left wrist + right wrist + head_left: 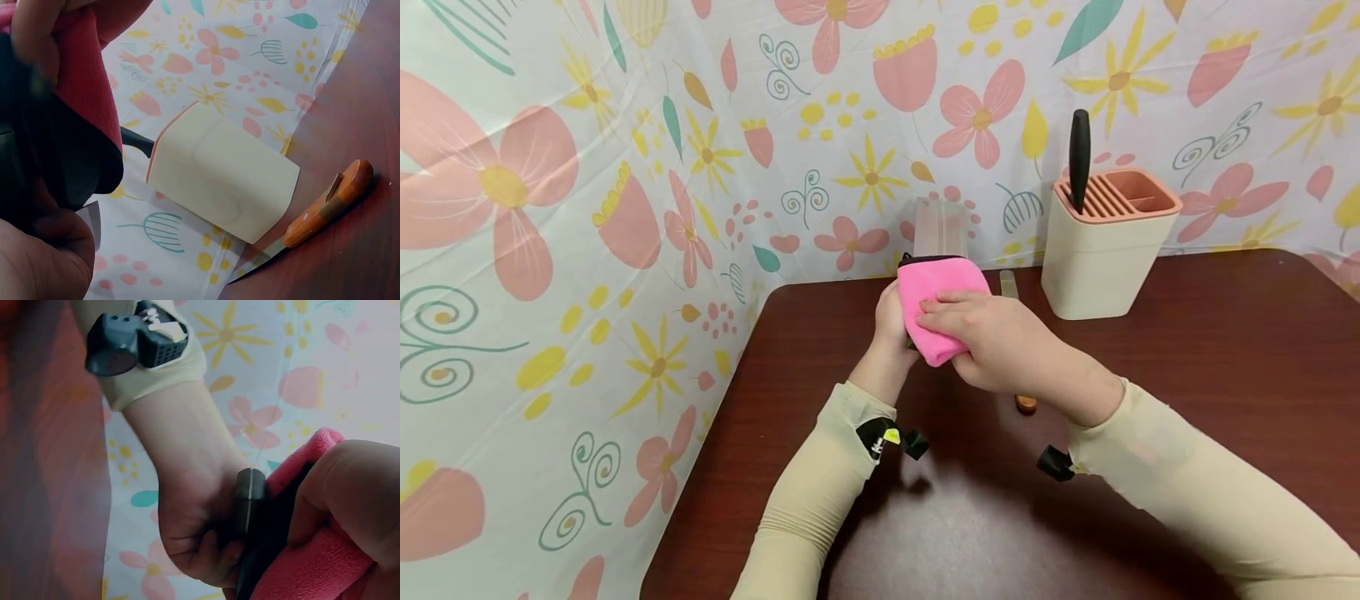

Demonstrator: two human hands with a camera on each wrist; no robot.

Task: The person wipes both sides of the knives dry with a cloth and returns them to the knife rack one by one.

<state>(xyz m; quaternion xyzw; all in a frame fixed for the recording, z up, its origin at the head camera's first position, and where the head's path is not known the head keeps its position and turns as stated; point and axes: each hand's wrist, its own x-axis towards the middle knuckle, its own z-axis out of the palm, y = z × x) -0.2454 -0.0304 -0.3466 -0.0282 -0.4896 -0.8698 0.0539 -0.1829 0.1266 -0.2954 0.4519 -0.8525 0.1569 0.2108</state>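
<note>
In the head view my left hand point(892, 321) grips the dark handle of a broad-bladed cleaver point(942, 227), its wide blade pointing up and away toward the wall. The butt of that handle point(250, 487) shows in the right wrist view, with my left fingers curled round it. A folded pink cloth point(934, 287) with a black edge lies over the handle area and hides much of it. My right hand point(1000, 337) holds the cloth, its fingers across the top. Part of the blade point(92, 222) peeks out beside my left thumb in the left wrist view.
A knife with an orange-brown wooden handle point(322, 212) lies on the dark wooden table point(1240, 375), partly behind my right hand. Behind it stands a cream knife holder point(1105, 258) with a black-handled knife point(1079, 158) in its slots. A flowered cloth wall borders the table.
</note>
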